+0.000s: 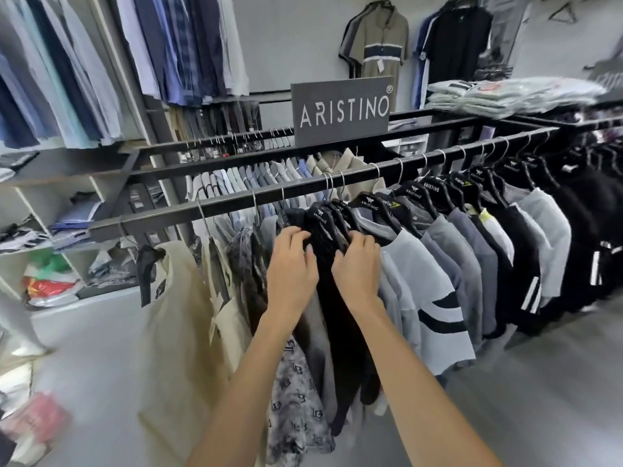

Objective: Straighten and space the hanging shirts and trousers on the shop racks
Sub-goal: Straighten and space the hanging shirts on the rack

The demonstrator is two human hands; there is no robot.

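A black metal rail (236, 202) runs from lower left to upper right, with several shirts hanging on black hangers. A black shirt (332, 298) hangs at the middle. My left hand (291, 264) grips its left shoulder with curled fingers. My right hand (357, 264) grips its right shoulder, beside a light grey shirt with dark stripes (435, 298). Left of my hands hang a grey patterned shirt (293, 382) and a beige shirt (182, 315). To the right, grey and black shirts (526, 251) hang close together.
A grey brand sign (342, 109) stands on the rack's top bar. A second rail behind holds folded-collar shirts (256, 176). Shelves with folded clothes (67, 230) stand at the left, folded stacks (505, 96) at the back right. Shirts hang on the walls. Grey floor lies below.
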